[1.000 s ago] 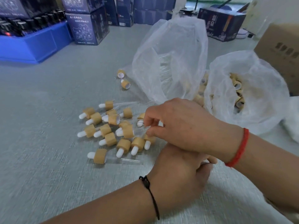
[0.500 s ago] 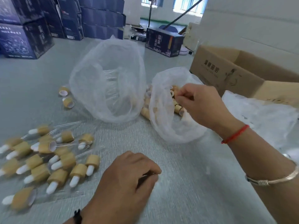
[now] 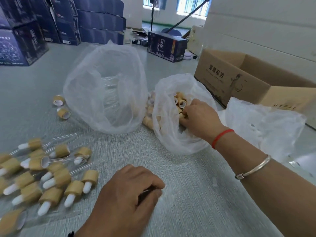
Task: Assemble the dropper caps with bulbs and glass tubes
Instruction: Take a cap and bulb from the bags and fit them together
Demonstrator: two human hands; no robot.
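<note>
My right hand [image 3: 200, 117] reaches into a small clear bag [image 3: 171, 141] full of bamboo-coloured dropper caps [image 3: 180, 101]; its fingertips curl among them and pinch one cap. Near the front of the grey table, my left hand [image 3: 126, 199] rests with its fingers curled. A thin glassy glint between its thumb and forefinger looks like a glass tube. Several assembled droppers [image 3: 51, 182] with white bulbs and glass tubes lie in a heap at the left. A larger clear bag [image 3: 95, 86] holding glass tubes stands behind them.
Two loose caps [image 3: 61, 106] lie left of the large bag. An open cardboard box [image 3: 239, 79] stands at the right, with crumpled plastic [image 3: 266, 127] in front of it. Dark blue cartons [image 3: 20, 40] are stacked at the back left.
My right hand left the heap of droppers, crossed to the cap bag and sank in among the caps. The view swung right. My left hand stayed curled on the table.
</note>
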